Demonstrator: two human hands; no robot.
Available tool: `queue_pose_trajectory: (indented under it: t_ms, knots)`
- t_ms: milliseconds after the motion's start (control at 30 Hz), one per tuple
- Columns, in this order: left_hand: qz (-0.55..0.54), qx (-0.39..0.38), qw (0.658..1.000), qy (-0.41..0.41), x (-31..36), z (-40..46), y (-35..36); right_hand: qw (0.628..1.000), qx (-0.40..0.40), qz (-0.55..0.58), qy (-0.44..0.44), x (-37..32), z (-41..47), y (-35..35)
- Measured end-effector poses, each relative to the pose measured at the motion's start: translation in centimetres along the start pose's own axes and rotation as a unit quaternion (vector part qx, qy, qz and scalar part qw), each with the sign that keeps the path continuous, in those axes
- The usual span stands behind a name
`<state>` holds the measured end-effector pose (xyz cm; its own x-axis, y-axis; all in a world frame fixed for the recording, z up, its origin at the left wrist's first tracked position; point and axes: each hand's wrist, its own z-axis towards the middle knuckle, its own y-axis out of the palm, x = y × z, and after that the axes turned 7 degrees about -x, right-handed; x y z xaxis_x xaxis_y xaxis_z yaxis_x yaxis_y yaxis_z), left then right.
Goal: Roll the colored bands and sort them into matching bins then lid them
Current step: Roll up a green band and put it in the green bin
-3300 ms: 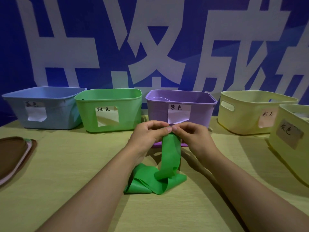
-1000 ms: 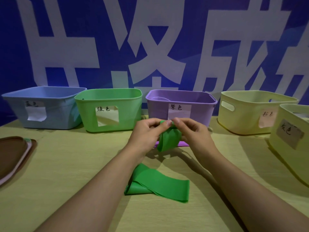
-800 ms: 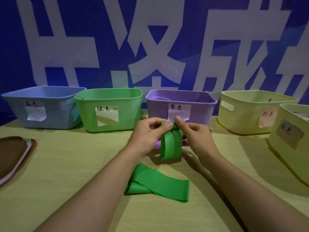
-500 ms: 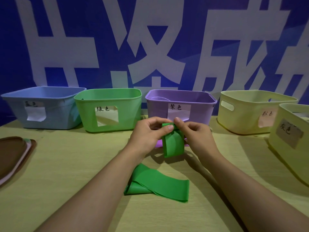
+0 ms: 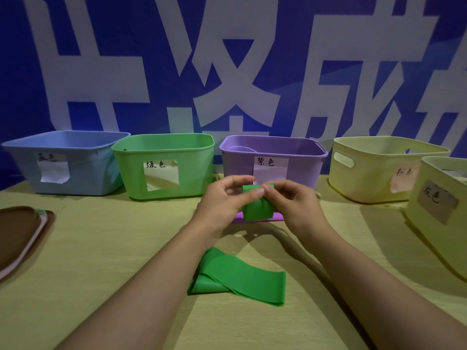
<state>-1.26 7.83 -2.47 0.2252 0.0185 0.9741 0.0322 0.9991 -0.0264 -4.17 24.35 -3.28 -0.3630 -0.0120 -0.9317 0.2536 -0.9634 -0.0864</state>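
A: Both hands, left [image 5: 225, 198] & right [image 5: 290, 202], pinching the green roll [image 5: 257, 207]; tail's shorter than 1 sec ago.
B: Nearly rolled. We've got the green bin [image 5: 164, 168] next, 2nd band [image 5: 240, 276] on the table.

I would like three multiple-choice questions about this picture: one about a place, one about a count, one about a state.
1. Where does the loose green band lie?
A. in the green bin
B. on the table, nearer the camera than the hands
C. on the brown lid

2. How many bins are in view?
A. three
B. four
C. five

3. What is the state of the green band in the hands?
A. partly rolled, held by both hands
B. flat on the table
C. dropped in a bin

Answers: 1 B, it rests on the table below the left hand and right hand. 2 C, blue, green, purple and two yellow. 3 A, fingers of both hands pinch the roll.
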Motion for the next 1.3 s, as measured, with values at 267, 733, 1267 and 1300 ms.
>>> queue_pose_trajectory:
  t_ms: [267, 733, 1267, 1300]
  knots:
    - [0.015, 0.002, 0.997, -0.075, -0.5, 0.2, -0.1, 1.000, -0.023, 0.001, -0.013, -0.1, -0.1, -0.1]
    - [-0.017, 0.003, 0.999, -0.052, 0.1, 0.0, -0.3, 0.999, -0.030, 0.031, 0.014, -0.7, -0.7, 0.2]
    - [-0.016, -0.015, 0.998, -0.053, 0.1, -0.4, -0.1, 0.993, 0.005, -0.083, 0.085, -0.8, -0.7, 0.3]
    - [-0.018, -0.016, 0.998, -0.055, 0.2, -0.4, -0.2, 0.993, 0.005, -0.085, 0.083, -0.7, -0.7, 0.3]
